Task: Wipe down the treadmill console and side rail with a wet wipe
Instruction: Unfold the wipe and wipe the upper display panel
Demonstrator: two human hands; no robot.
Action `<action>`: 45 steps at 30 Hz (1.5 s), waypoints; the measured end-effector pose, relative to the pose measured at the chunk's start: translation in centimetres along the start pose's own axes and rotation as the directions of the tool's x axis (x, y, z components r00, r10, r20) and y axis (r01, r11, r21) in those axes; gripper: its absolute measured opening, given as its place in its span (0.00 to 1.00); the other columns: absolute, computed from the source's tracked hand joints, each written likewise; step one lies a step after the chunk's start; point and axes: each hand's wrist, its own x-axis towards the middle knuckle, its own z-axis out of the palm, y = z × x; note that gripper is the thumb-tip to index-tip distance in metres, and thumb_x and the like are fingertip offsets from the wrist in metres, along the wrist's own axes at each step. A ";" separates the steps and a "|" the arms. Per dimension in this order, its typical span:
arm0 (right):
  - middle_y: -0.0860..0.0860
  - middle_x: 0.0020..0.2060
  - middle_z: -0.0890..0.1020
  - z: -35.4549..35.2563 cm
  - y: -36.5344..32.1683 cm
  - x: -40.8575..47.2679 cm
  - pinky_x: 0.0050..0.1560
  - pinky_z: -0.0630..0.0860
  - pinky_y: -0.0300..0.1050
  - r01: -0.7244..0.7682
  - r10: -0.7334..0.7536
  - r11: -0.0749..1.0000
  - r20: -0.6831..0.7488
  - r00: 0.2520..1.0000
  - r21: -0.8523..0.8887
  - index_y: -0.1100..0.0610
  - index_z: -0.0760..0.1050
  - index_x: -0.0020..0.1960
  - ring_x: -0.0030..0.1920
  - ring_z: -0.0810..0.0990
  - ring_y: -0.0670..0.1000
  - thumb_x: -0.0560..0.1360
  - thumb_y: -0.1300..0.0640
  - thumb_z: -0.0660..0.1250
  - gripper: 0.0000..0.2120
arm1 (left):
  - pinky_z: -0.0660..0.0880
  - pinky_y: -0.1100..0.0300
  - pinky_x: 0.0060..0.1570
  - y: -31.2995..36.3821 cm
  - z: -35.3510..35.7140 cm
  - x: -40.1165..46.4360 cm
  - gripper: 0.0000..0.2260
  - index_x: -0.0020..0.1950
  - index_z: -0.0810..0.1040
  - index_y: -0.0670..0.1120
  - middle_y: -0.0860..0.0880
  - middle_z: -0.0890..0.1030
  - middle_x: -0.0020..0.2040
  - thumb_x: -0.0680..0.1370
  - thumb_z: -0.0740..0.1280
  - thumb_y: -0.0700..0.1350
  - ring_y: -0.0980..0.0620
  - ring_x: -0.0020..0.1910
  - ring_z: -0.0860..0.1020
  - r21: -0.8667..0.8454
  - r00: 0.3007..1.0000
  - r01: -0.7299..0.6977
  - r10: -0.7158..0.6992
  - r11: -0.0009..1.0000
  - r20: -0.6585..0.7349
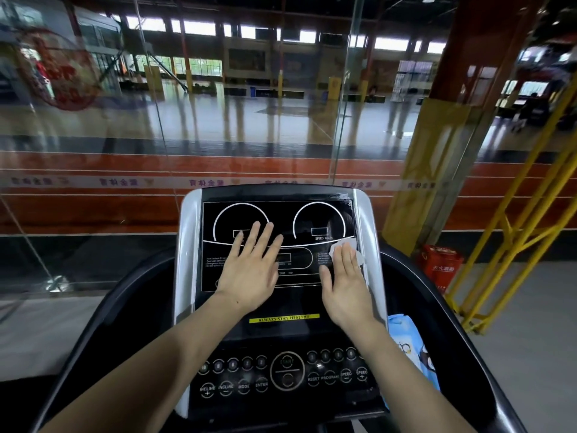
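Console (278,214) sits centre frame, black display panel with silver side trim. My right hand (345,285) lies flat at the panel's right edge, fingers together, pressing the wet wipe (349,250) down with the palm side. No pinch here; the wipe is pinned under the fingers, and white folds of it peek out past the fingertips and on the right side. My left hand (251,270) is spread open, flat on the middle of the display, holding nothing. From here I judge it to be bracing.

Step in hand, as I read it: wiping the display face, right side.

Notes for doing it well:
- Keep the fingers flat so the wipe stays spread and does not bunch up.
- Work in overlapping passes across the panel; shift the left hand aside to reach the glass under it.
- Go light over the button bank (285,375) in the lower centre, to avoid pressing START.
- Streaks show near the panel's upper right corner; go over that part again.

The side rail (443,307), dark, curving down the right of frame, looks like the later job. A blue wipe packet (406,332) rests just beside the console, lower right.
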 end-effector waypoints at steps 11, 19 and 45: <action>0.49 0.84 0.46 2.6 -6.6 -0.2 0.84 0.45 0.50 0.338 -0.324 0.936 0.140 0.936 -0.094 0.51 0.47 0.85 0.84 0.41 0.47 0.86 0.39 0.44 0.31 | 0.51 0.39 0.82 -2.4 -0.2 -2.5 0.28 0.84 0.58 0.48 0.44 0.54 0.85 0.84 0.55 0.53 0.42 0.84 0.49 0.024 0.999 0.054 -0.054 0.998 -0.005; 0.52 0.85 0.50 0.7 -3.3 3.0 0.84 0.44 0.51 0.074 -0.076 0.996 -0.030 0.997 -0.053 0.55 0.50 0.85 0.84 0.43 0.49 0.85 0.38 0.41 0.34 | 0.52 0.39 0.81 -4.5 -0.2 -4.9 0.28 0.84 0.59 0.48 0.44 0.55 0.85 0.84 0.56 0.53 0.41 0.84 0.50 0.037 0.994 0.110 -0.111 0.993 0.011; 0.44 0.84 0.46 3.0 -4.5 -1.8 0.84 0.47 0.50 0.364 -0.351 0.921 0.110 0.930 -0.139 0.46 0.49 0.85 0.83 0.40 0.43 0.86 0.39 0.45 0.29 | 0.52 0.41 0.82 -7.0 -0.2 -7.7 0.27 0.83 0.60 0.47 0.43 0.55 0.85 0.84 0.57 0.52 0.40 0.84 0.49 0.035 0.985 0.172 -0.172 0.985 0.007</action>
